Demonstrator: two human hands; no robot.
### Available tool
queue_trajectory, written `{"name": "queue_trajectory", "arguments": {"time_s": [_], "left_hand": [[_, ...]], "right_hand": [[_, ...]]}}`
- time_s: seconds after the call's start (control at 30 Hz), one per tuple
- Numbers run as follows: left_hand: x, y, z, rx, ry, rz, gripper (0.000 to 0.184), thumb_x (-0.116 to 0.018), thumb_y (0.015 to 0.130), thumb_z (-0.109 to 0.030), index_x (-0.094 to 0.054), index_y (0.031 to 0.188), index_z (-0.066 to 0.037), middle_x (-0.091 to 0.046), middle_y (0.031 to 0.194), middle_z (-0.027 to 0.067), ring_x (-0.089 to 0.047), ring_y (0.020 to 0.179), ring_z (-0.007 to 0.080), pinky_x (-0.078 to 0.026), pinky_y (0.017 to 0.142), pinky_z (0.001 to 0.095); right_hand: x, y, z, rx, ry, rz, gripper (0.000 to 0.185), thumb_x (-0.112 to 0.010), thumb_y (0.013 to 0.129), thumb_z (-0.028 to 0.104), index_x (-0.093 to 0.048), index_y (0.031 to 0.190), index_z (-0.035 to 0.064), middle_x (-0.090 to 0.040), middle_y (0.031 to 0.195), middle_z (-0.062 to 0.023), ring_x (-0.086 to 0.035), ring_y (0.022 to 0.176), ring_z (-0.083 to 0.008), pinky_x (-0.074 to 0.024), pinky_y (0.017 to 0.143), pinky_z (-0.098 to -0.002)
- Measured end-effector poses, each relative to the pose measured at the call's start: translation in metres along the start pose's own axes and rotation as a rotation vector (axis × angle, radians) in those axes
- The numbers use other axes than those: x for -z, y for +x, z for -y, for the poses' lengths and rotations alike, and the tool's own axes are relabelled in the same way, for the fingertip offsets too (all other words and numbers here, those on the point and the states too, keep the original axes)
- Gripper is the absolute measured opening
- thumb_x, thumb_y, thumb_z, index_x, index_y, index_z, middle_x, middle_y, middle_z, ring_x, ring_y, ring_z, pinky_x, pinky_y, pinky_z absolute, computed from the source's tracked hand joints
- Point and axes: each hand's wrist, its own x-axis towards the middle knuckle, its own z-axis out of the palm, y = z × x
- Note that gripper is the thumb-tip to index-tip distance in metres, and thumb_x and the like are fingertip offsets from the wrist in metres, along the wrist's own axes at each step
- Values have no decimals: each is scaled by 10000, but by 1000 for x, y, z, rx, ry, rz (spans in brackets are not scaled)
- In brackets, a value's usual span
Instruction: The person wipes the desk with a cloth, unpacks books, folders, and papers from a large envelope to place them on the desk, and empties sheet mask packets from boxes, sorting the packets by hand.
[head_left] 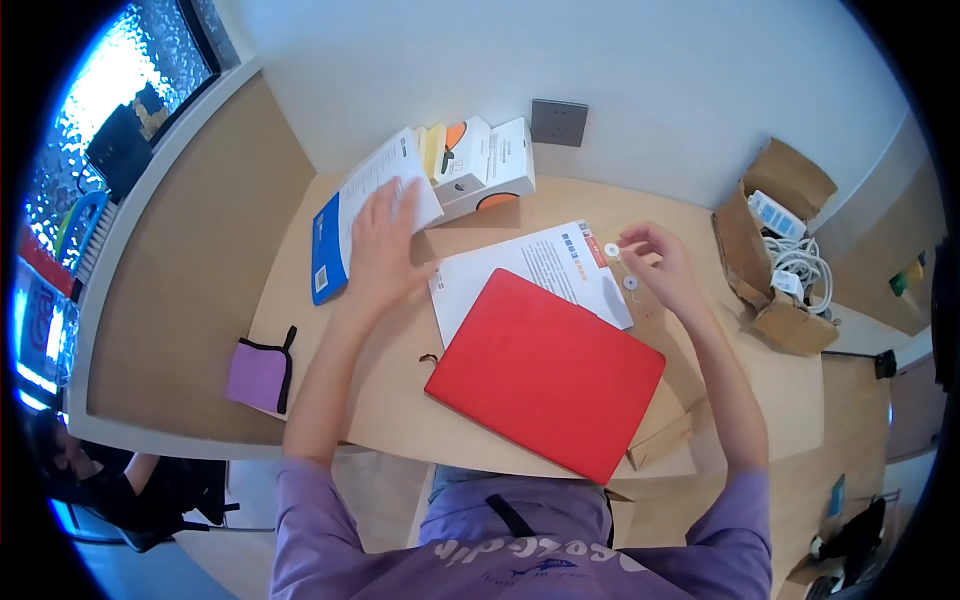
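Note:
My left hand (383,240), slightly blurred, is open with its fingers spread, in front of a blue-and-white booklet (330,250) whose white page is turned up; whether it touches the booklet I cannot tell. Over the button-closure end of a brown paper envelope (648,310) is my right hand (662,268). Its fingers are bent, thumb apart from them, with nothing visible between, close to a white round button. A printed white sheet (520,260) lies on the envelope. Covering part of both is a red folder-like case (545,370), tilted, one corner past the desk's front edge.
White boxes with orange marks (485,165) stand against the wall behind the booklet, near a dark socket (559,122). An open cardboard box (740,245) with white cables (800,262) is at the right. A purple pouch (258,376) lies left. Another person (110,480) sits beyond the partition (190,300).

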Motion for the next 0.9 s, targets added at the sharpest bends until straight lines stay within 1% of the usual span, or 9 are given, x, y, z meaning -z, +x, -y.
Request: {"name": "queue_trajectory", "arguments": {"time_s": [0.17, 0.3, 0.4, 0.53, 0.6, 0.63, 0.77, 0.83, 0.9], "left_hand": [[-30, 7, 56, 204, 64, -93, 728, -709, 741, -31, -451, 1415, -126, -559, 1348, 115, -514, 1256, 312, -437, 1005, 415], [-25, 4, 71, 376, -269, -311, 469, -627, 761, 66, -664, 1189, -122, -705, 1100, 125, -669, 1016, 319, -517, 862, 357], [-27, -8, 69, 341, -436, -441, 504, -605, 757, 96, -665, 1206, -124, -694, 1144, 125, -670, 1043, 293, -507, 882, 338], [-13, -21, 37, 155, -468, -562, 485, -615, 771, 78, -642, 1228, -79, -682, 1180, 150, -666, 1063, 306, -505, 912, 352], [-15, -25, 20, 18, -458, -620, 359, -593, 892, 9, -598, 1251, 22, -656, 1239, 160, -625, 1143, 237, -465, 997, 344], [-25, -26, 19, -91, -441, -659, 381, -611, 902, -43, -556, 1268, 48, -627, 1270, 218, -618, 1170, 294, -468, 1008, 382], [-28, -43, -15, -521, -431, -547, 393, -684, 889, -162, -515, 1219, -34, -636, 1219, 236, -628, 1148, 395, -538, 929, 434], [-27, -49, -32, -709, -390, -419, 251, -606, 911, -131, -572, 1157, -91, -655, 1238, 155, -649, 1128, 343, -541, 930, 405], [-26, -54, -48, -888, -245, -366, 195, -608, 912, -194, -625, 1096, -132, -643, 1281, 105, -640, 1153, 289, -524, 951, 368]], "right_hand": [[-48, 18, 20, 112, -3, 49, 321, -662, 835, 68, -579, 1144, 57, -565, 1204, -115, -564, 1095, -234, -506, 854, -366], [-76, 26, 49, 407, -304, -7, 382, -652, 800, 52, -565, 1171, 72, -514, 1275, -171, -499, 1194, -346, -432, 991, -442], [-105, 48, 71, 611, -458, -33, 453, -652, 757, 34, -558, 1198, 73, -500, 1308, -190, -478, 1230, -363, -396, 1030, -473], [-167, 84, 91, 703, -575, -17, 476, -681, 751, 86, -561, 1210, 60, -500, 1318, -169, -442, 1279, -348, -378, 1047, -501], [-197, 107, 94, 687, -714, -31, 479, -685, 781, 168, -562, 1232, 63, -495, 1339, -143, -416, 1312, -336, -366, 1063, -513], [-208, 120, 95, 646, -800, -35, 488, -678, 806, 225, -560, 1254, 71, -489, 1359, -130, -398, 1335, -331, -357, 1075, -519], [-260, 144, 55, 731, -1034, -435, 680, -528, 904, 512, -390, 1456, 139, -433, 1478, -105, -414, 1356, -347, -338, 1103, -542], [-228, 117, 74, 745, -1553, -304, 676, -408, 978, 553, -334, 1514, 148, -402, 1523, -112, -432, 1362, -358, -335, 1132, -505], [-216, 123, 66, 787, -1257, -153, 610, -367, 1008, 439, -305, 1517, 107, -378, 1523, -173, -424, 1373, -359, -319, 1154, -480]]}}
